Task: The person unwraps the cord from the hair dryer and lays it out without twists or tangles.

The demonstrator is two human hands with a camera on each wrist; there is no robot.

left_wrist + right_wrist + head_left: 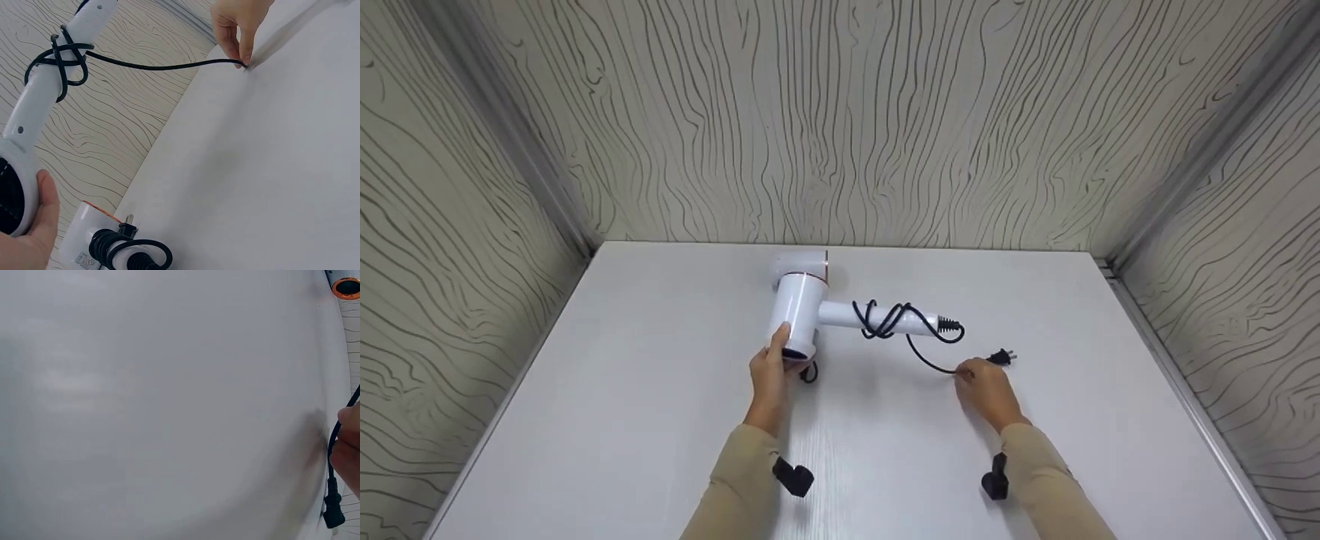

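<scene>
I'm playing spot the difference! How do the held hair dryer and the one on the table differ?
The left hand grips the held dryer; the other dryer lies on the table. The held dryer's cord crisscrosses its handle; the other dryer's cord forms close coils. Both are white.

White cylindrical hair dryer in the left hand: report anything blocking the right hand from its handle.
Nothing visible blocks the right hand; only the thin black cord runs to the straight white handle. A second white dryer lies farther back.
</scene>
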